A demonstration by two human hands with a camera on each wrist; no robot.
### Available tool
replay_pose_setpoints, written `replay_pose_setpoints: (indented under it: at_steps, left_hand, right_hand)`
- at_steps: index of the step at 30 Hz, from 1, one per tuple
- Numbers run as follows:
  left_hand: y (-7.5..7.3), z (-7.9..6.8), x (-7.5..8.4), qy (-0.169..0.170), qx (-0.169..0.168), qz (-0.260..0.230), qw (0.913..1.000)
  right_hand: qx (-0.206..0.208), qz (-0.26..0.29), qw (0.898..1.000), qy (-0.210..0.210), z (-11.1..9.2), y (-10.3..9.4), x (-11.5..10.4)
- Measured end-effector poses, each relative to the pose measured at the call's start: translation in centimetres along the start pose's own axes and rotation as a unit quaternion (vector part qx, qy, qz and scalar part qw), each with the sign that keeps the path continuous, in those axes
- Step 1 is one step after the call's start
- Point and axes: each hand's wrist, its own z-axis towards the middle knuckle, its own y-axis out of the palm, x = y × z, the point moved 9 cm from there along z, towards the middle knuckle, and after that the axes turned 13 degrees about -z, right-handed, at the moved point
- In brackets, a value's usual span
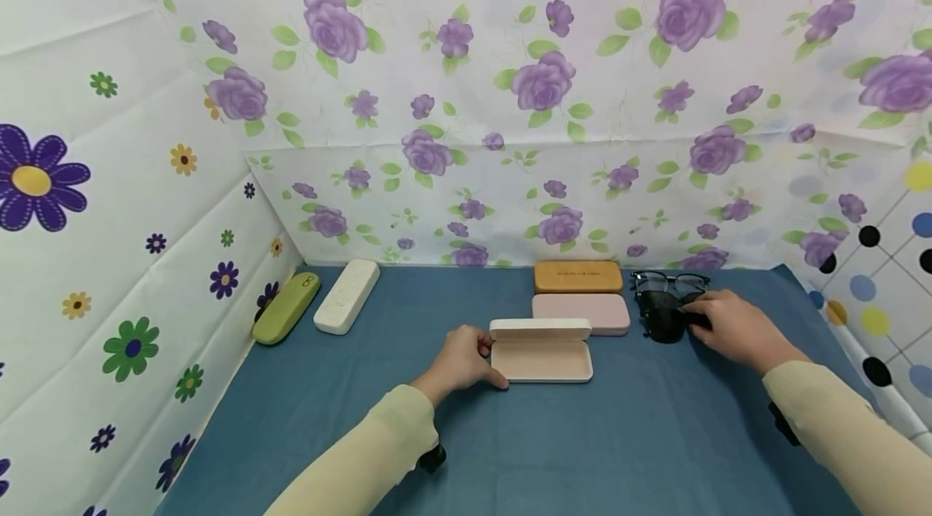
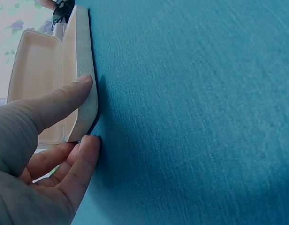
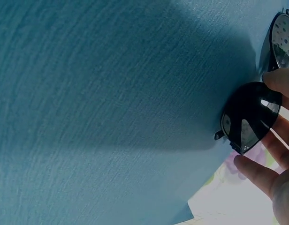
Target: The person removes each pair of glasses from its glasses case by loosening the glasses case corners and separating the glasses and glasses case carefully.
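An open glasses case [image 1: 542, 366] with a pale pink lining lies in the middle of the blue cloth, lid raised at the back. My left hand [image 1: 460, 360] grips its left end. In the left wrist view the thumb [image 2: 64, 101] presses on the case's front wall [image 2: 83, 61], and the other fingers curl at its end. To the right lie black sunglasses [image 1: 662, 318], dark lenses up. My right hand [image 1: 735, 327] pinches them; in the right wrist view its thumb is near the bridge and the fingers are behind the lens [image 3: 247, 117].
Clear-lens glasses [image 1: 688, 283] lie just behind the sunglasses. A pink case [image 1: 590, 314] and an orange case [image 1: 578, 277] lie behind the open one. At the back left are a white case [image 1: 346, 298] and a green case [image 1: 286, 310]. Flowered sheets [image 1: 466, 95] enclose the table.
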Motion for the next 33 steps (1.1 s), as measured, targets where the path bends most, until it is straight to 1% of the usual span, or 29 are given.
replay_pose_setpoints:
  at_steps: [9, 20, 33]
  left_hand:
    - [0.04, -0.13, 0.16, 0.001, -0.001, 0.001, 1.0000]
    - [0.14, -0.27, 0.12, 0.004, -0.002, -0.001, 1.0000]
    - [0.00, -0.28, 0.25, 0.004, 0.000, -0.004, 1.0000]
  right_hand:
    - [-0.011, -0.001, 1.000, 0.002, -0.07, 0.06, -0.07]
    - [0.009, -0.018, 0.999, -0.036, -0.30, 0.05, -0.74]
    - [0.002, -0.002, 0.999, -0.037, -0.32, 0.25, -0.82]
